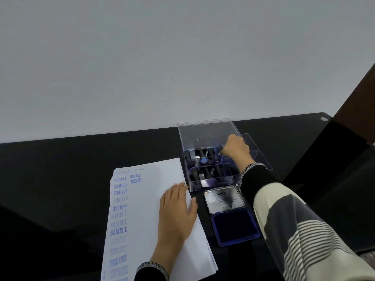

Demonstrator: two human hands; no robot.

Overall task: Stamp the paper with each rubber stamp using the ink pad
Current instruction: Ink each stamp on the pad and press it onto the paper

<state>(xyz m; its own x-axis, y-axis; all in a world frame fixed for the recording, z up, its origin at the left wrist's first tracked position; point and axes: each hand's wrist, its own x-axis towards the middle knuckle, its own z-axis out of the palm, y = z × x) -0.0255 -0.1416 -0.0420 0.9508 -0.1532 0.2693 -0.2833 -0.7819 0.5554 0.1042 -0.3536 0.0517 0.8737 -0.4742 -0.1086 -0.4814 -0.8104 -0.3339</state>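
White paper [142,209], stamped in blue down its left edge, is pressed flat by the left hand [176,207], fingers straight. Beside it the ink pad [235,227] lies open. Beyond, a rubber stamp [218,149] in the clear box [205,128] is gripped by the right hand [235,148].

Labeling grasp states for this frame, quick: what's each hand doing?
Left hand: open, flat on the paper.
Right hand: curled in the box, apparently on a stamp.
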